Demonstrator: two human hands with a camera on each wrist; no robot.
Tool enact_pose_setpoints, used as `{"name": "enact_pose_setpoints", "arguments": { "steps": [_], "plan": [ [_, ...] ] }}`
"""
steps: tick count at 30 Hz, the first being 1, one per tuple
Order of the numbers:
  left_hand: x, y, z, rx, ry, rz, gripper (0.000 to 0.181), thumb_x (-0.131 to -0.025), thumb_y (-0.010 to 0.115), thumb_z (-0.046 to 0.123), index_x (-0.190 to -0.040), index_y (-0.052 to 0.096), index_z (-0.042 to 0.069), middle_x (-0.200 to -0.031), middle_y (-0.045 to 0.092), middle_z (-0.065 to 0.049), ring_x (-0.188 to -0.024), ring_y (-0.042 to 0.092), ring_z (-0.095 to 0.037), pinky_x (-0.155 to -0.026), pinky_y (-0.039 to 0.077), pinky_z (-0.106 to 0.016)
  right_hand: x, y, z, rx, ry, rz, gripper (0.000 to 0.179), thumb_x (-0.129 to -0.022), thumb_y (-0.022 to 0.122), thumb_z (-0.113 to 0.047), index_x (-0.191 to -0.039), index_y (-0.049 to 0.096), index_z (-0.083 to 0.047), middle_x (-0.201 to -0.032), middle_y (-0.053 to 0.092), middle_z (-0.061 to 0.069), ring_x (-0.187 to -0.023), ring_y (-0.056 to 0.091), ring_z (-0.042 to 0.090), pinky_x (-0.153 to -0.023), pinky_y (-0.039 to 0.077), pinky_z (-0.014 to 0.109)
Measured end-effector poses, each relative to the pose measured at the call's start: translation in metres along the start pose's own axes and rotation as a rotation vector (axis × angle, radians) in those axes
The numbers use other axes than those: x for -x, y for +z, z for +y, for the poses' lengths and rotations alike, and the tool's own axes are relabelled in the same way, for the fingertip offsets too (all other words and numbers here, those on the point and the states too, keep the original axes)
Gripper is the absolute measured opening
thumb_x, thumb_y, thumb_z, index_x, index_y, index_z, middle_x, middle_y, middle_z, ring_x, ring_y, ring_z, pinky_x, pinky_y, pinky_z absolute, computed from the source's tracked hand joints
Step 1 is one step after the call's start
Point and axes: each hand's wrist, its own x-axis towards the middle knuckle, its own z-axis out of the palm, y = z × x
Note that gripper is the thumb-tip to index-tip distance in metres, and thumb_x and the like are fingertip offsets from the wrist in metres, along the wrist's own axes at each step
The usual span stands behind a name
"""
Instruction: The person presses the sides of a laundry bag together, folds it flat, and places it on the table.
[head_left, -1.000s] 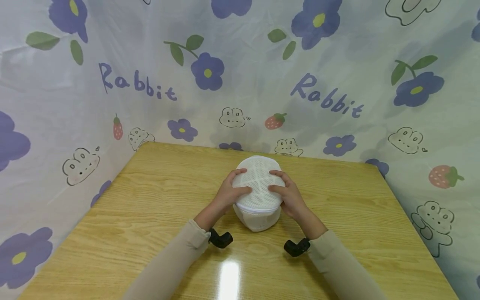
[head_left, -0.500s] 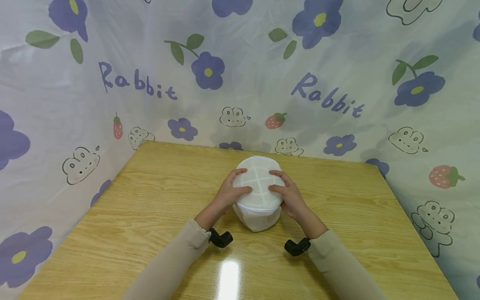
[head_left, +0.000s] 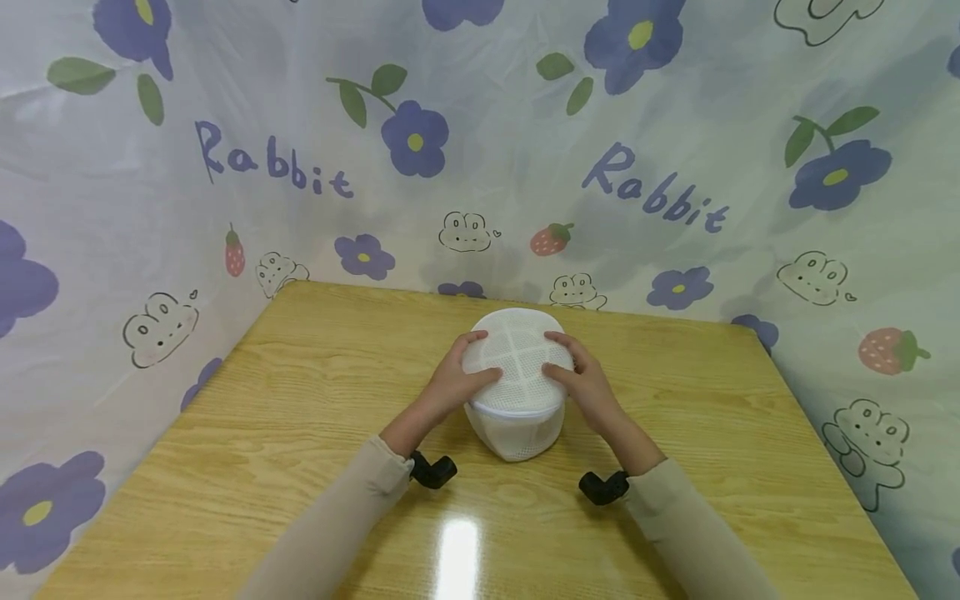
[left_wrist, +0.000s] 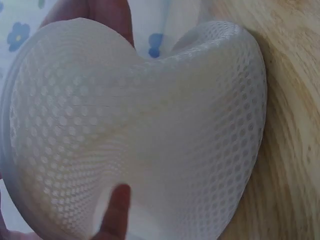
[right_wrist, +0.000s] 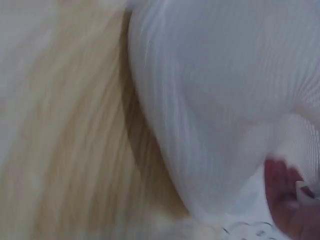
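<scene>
A round white mesh laundry bag (head_left: 517, 375) stands on the table, with a smooth pale band round its upper edge and seams crossing on top. From the left side my left hand (head_left: 453, 382) holds it, thumb and a finger on the top. Opposite, my right hand (head_left: 590, 387) grips the other side in the same way. The left wrist view shows the bag's mesh wall (left_wrist: 150, 115) dented inward, a fingertip (left_wrist: 119, 205) in front of it. The right wrist view is blurred; curled fingers (right_wrist: 287, 187) show by the bag's wall there.
The wooden table (head_left: 315, 400) reaches back to a patterned cloth (head_left: 510, 125) with flowers and rabbits, which hangs round the back and sides. Dark wrist cameras (head_left: 435, 471) sit below both cuffs.
Over the last half second both hands spread slightly apart, the right one moving outward most. The bag's top has widened a little between them, and the bag stays in place.
</scene>
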Motion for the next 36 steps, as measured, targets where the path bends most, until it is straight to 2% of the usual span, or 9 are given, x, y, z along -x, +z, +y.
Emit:
{"name": "enact_pose_setpoints", "arguments": {
  "steps": [3,6,10,15,19,23,28,36],
  "plan": [
    [0.002,-0.002,0.004,-0.054,0.014,-0.001,0.069,-0.085,0.07,0.023,-0.145,0.038,0.02,-0.156,0.026,-0.015,-0.142,0.027,-0.037,-0.112,0.028,-0.059,0.001,-0.003,-0.001,0.262,-0.102,0.072,0.056,-0.093,0.061,-0.023,-0.145,0.042,-0.02,-0.146,0.039,0.016,-0.121,0.051,0.036,-0.092,0.051,0.045],
    [0.003,-0.003,0.005,-0.148,0.034,0.015,0.073,-0.084,0.07,0.027,-0.147,0.036,0.018,-0.153,0.027,-0.019,-0.139,0.031,-0.039,-0.11,0.03,-0.059,0.004,-0.005,-0.005,0.459,-0.222,0.123,0.059,-0.091,0.063,-0.028,-0.145,0.043,-0.015,-0.142,0.041,0.02,-0.123,0.049,0.041,-0.096,0.046,0.056],
    [0.004,-0.005,0.004,-0.319,0.096,0.058,0.079,-0.083,0.07,0.035,-0.149,0.033,0.015,-0.15,0.026,-0.02,-0.136,0.035,-0.038,-0.11,0.033,-0.056,0.009,-0.007,-0.011,0.645,-0.359,0.136,0.065,-0.088,0.064,-0.034,-0.144,0.043,-0.01,-0.141,0.043,0.022,-0.129,0.044,0.04,-0.101,0.04,0.06],
    [0.008,-0.007,0.004,-0.513,0.232,0.107,0.084,-0.08,0.07,0.046,-0.148,0.034,0.013,-0.152,0.026,-0.015,-0.138,0.035,-0.035,-0.109,0.036,-0.053,0.013,-0.008,-0.016,0.827,-0.443,0.112,0.072,-0.087,0.061,-0.042,-0.147,0.039,-0.01,-0.147,0.041,0.018,-0.134,0.041,0.038,-0.1,0.042,0.059],
    [0.008,-0.01,0.004,-0.649,0.333,0.091,0.084,-0.08,0.067,0.053,-0.147,0.037,0.012,-0.153,0.03,-0.013,-0.138,0.037,-0.033,-0.107,0.039,-0.051,0.015,-0.008,-0.017,0.916,-0.46,0.076,0.076,-0.088,0.058,-0.046,-0.15,0.034,-0.01,-0.153,0.035,0.016,-0.138,0.037,0.038,-0.101,0.042,0.058],
    [0.01,-0.012,0.004,-0.72,0.394,0.046,0.08,-0.083,0.063,0.054,-0.145,0.039,0.01,-0.152,0.033,-0.013,-0.138,0.038,-0.032,-0.107,0.04,-0.05,0.016,-0.008,-0.015,0.955,-0.452,0.037,0.079,-0.088,0.056,-0.049,-0.152,0.03,-0.008,-0.156,0.031,0.015,-0.141,0.033,0.036,-0.104,0.04,0.057],
    [0.011,-0.012,0.003,-0.769,0.403,-0.005,0.077,-0.086,0.06,0.054,-0.146,0.039,0.009,-0.153,0.034,-0.013,-0.139,0.037,-0.031,-0.108,0.04,-0.049,0.018,-0.007,-0.012,0.974,-0.444,-0.004,0.081,-0.09,0.055,-0.049,-0.151,0.029,-0.003,-0.156,0.03,0.016,-0.142,0.032,0.036,-0.109,0.036,0.054],
    [0.013,-0.01,0.004,-0.819,0.395,-0.03,0.078,-0.086,0.059,0.054,-0.146,0.038,0.01,-0.154,0.033,-0.013,-0.139,0.038,-0.031,-0.105,0.043,-0.049,0.021,-0.008,-0.007,1.007,-0.435,-0.044,0.078,-0.091,0.054,-0.048,-0.149,0.032,0.0,-0.155,0.032,0.016,-0.142,0.033,0.035,-0.109,0.037,0.053]
  ]
}}
